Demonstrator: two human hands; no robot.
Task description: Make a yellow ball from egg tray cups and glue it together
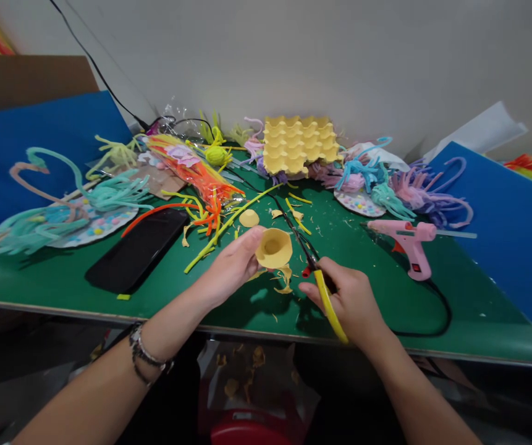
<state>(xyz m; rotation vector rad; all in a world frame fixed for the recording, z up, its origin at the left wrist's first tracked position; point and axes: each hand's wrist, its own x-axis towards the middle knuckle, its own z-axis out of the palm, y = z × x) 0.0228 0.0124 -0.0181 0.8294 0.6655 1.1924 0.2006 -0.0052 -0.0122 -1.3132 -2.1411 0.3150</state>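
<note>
Between the thumb and fingers of my left hand (235,262) is a small yellow egg-carton cup (274,248), its hollow side facing me. To its right, my right hand (351,303) is closed round a pair of scissors (328,307) with yellow handles. The dark blades point up and away over the table, apart from the cup, and partly overlap a black cord in view. Just beyond my left hand lies a second yellow cup (249,218). Torn yellow carton scraps (285,281) are scattered below and around the held cup.
A yellow egg carton (300,145) leans at the back of the green table (437,321). A pink glue gun (407,241) lies right, its cord curving to the front edge. A black phone (138,250), pipe cleaners (228,225) and decorated discs (103,222) lie left. Blue panels (502,228) flank both sides.
</note>
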